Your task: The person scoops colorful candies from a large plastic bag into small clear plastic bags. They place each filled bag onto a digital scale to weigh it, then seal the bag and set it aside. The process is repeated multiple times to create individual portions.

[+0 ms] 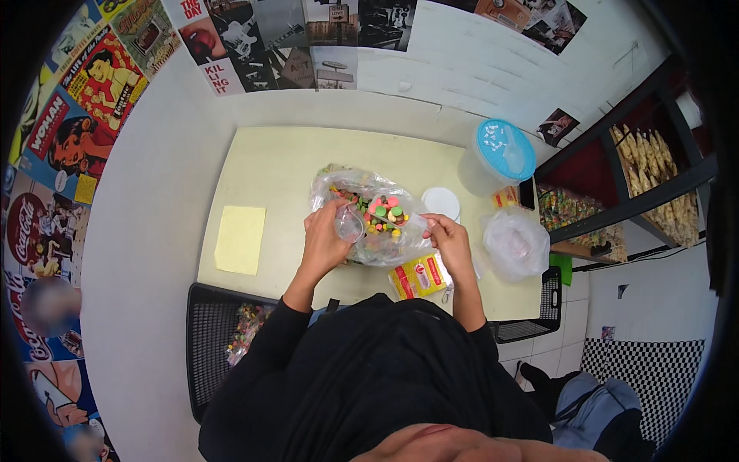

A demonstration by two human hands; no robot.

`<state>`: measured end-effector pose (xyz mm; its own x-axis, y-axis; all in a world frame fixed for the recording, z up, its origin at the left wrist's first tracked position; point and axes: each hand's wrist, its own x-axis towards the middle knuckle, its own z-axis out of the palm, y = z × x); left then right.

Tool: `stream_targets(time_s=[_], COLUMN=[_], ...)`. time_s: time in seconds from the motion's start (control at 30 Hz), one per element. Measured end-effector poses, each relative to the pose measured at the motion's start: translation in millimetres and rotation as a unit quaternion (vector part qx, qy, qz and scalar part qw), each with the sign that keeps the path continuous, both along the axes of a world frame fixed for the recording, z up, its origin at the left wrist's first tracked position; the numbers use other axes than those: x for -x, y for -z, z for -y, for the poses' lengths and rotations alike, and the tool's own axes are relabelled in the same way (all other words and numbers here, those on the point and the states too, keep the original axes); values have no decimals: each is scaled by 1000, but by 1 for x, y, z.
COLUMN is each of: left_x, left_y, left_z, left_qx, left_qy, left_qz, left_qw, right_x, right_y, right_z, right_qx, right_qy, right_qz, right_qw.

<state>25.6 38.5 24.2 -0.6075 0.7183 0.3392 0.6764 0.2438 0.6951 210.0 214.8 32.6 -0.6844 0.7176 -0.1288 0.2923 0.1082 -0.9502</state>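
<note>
Colourful candies [361,202] lie in a large open clear plastic bag [378,251] on the pale yellow table. My left hand [327,234] holds a small clear plastic cup [350,224] over the bag's left part. In my right hand [447,239] is the handle of a clear plastic scoop [417,222], heaped with pink, green, brown and yellow candies, above the bag's opening and to the right of the cup. A white round lid [441,203] lies just beyond my right hand. Nearer my body is a yellow and red packet [418,277], partly beside my right wrist.
A clear tub with a blue lid [501,151], a phone [526,193] and a bundled plastic bag [515,245] are at the right. Yellow paper [241,240] lies left. Black baskets [211,329] flank the table. Another person [600,404] is at the lower right, below a snack shelf [629,222].
</note>
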Motion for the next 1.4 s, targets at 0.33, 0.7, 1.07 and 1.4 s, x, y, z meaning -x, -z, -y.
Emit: stream_targets(time_s=[0.33,0.7,1.07,1.4], left_x=[-8,-11,34,36], left_y=[-10,-25,-24,-11], left_z=[-22,-21,35,47], left_qx=[-10,-174,-202,-175], left_qy=[86,159,68,31], left_qz=[105,369,366,369], left_qw=[991,899,906,912], right_x=[17,37,50,74], right_y=[-96,-149,-20,75], right_z=[5,45,2,0], right_qx=[-236,-486,-317,-255], right_qy=[-142,-206,-110,-135], right_qz=[0,-139,-56,-59], right_qw=[961,838,940,956])
